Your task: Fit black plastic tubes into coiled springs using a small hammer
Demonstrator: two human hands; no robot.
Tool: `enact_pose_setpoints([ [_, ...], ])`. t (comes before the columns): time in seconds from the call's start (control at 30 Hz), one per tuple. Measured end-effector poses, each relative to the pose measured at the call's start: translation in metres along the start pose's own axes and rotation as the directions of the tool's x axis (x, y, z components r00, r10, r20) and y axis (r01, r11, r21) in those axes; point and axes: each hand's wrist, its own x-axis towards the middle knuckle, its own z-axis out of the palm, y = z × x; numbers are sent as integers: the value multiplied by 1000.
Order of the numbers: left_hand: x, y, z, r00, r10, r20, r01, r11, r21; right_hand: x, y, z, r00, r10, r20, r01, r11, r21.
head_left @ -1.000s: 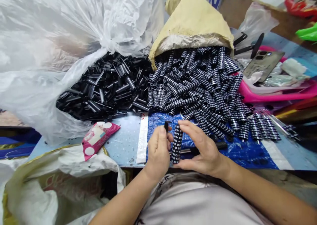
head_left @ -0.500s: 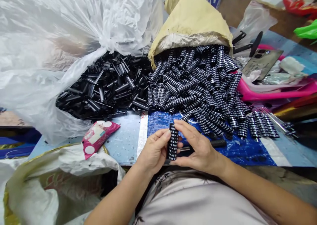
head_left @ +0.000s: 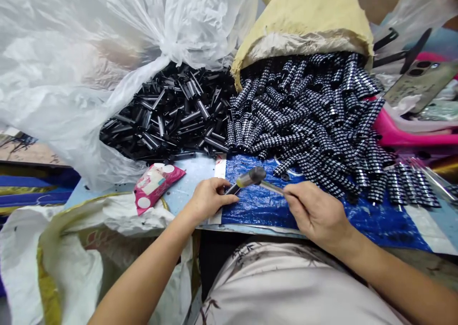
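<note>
My left hand (head_left: 209, 199) is closed around a short black cylinder (head_left: 234, 189) near the front edge of the table. Its outer end lies under the head of a small mallet (head_left: 252, 176), so I cannot see the whole cylinder or any print on it. My right hand (head_left: 318, 211) grips the mallet's thin metal handle, the head pointing left toward my left hand. Behind them is a heap of black cylinders with rows of white characters (head_left: 304, 115). To its left lies a pile of plain black plastic pieces (head_left: 175, 115).
A yellow sack (head_left: 307, 15) opens over the printed cylinders, and a clear plastic bag (head_left: 118, 86) surrounds the plain pieces. A pink packet (head_left: 157, 184) lies left of my left hand. At the right stands a pink tray (head_left: 404, 129) with a phone (head_left: 415, 84).
Both hands held the printed cylinder upright before. My right hand has let go and moved right, now holding the mallet. My left hand has moved left and lower with the cylinder tilted.
</note>
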Motion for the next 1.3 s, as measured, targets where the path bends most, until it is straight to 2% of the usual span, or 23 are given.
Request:
enact_pose_setpoints([
  [0.07,3,-2,1,998,-34,53,37,997,-67,12,-3,3,999,-26,-21,26,999,-32],
  [0.2,7,-4,5,998,-36,60,45,986,-159,25,-8,11,985,-55,164,93,968,-232],
  [0.27,10,-4,3,996,-17,83,31,984,-176,27,-11,11,984,-79,161,109,977,-183],
  [0.4,19,-3,-4,988,-7,157,27,992,-126,25,-21,12,979,-200,42,194,975,109],
  [0.47,23,-2,-3,986,-19,164,37,994,-108,21,-24,16,966,-235,111,225,969,101],
  [0.57,27,1,3,991,-11,130,18,998,-54,14,-28,25,922,-240,304,251,968,4],
  [0.67,21,9,0,997,9,77,-8,1000,-15,10,-25,24,910,-274,312,267,961,66],
  [0.73,7,12,-20,997,31,66,-30,999,-19,7,-19,18,932,-256,257,233,966,115],
  [0.8,-14,8,-55,988,39,150,-35,999,-33,1,-9,11,957,-203,209,187,978,96],
  [0.83,-26,3,-75,957,16,289,-5,999,-39,-2,-3,8,965,-176,194,168,984,61],
  [0.87,-36,-3,-93,898,-32,439,59,997,-48,-5,2,5,970,-154,189,153,988,16],
  [0.9,-45,-10,-108,857,-91,507,142,988,-63,-7,7,4,972,-136,193,145,989,-33],
  [0.93,-51,-16,-117,851,-130,509,178,983,-46,-9,11,3,971,-124,204,143,987,-78],
  [0.97,-55,-21,-121,869,-150,471,166,986,8,-9,15,3,969,-120,215,147,982,-116],
  [1.0,-56,-24,-119,920,-134,368,114,991,75,-7,18,3,967,-123,223,157,977,-143],
  [1.03,-54,-24,-112,971,-70,228,30,984,174,-4,21,3,966,-132,223,170,972,-162],
  [1.07,-49,-23,-102,996,33,78,-54,954,296,0,24,2,966,-143,213,183,966,-181],
  [1.1,-41,-19,-91,987,151,-59,-112,900,422,6,27,0,967,-154,202,196,959,-207],
  [1.13,-32,-14,-80,954,256,-156,-134,831,540,13,30,-2,967,-166,194,211,946,-245],
  [1.17,-21,-8,-70,921,332,-203,-130,755,642,20,33,-4,964,-175,201,230,928,-295],
  [1.23,4,6,-58,885,414,-212,-99,613,783,34,39,-7,947,-174,271,277,869,-409],
  [1.3,31,19,-57,870,465,-167,-110,512,852,45,44,-7,913,-141,383,330,806,-491],
])
